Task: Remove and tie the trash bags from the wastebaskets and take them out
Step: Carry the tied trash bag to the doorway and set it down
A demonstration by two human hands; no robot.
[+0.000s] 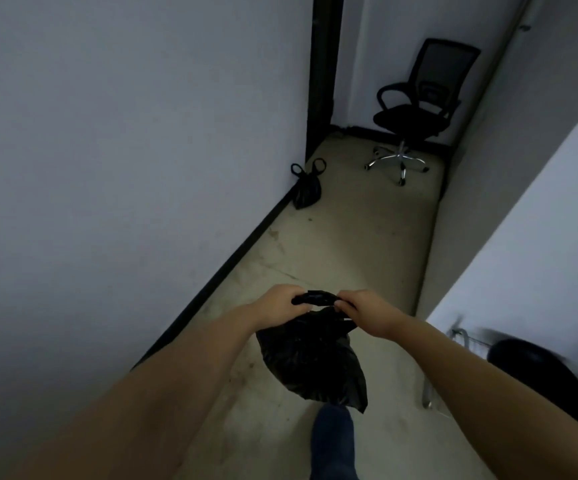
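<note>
A black trash bag hangs in front of me above the floor, its top pulled into a twisted strip. My left hand grips the left end of that strip and my right hand grips the right end, both closed on the plastic. A second black trash bag, tied with two loops sticking up, sits on the floor against the left wall further down the corridor.
A narrow corridor runs ahead between a white wall on the left and a white partition on the right. A black office chair stands at the far end. A dark round stool is at lower right. My dark trouser leg shows below.
</note>
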